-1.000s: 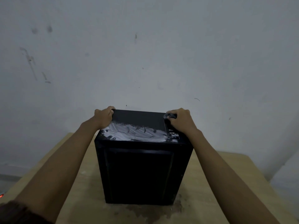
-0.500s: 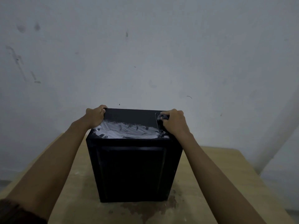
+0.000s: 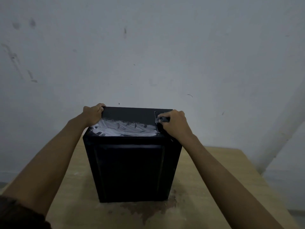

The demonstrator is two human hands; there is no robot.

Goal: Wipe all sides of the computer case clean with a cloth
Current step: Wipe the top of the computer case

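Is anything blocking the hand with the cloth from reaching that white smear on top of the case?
Nothing visible. The right hand holds what looks like a dark cloth right at the edge of the white smear on the computer case; the left hand grips the far-left corner.

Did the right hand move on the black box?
Yes. The right hand, gripping the cloth, slid slightly along the right top edge of the computer case, from its far corner toward the person.

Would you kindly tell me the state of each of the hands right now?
Left hand: gripping the top left edge of the computer case.
Right hand: holding a dark cloth against the case's top.
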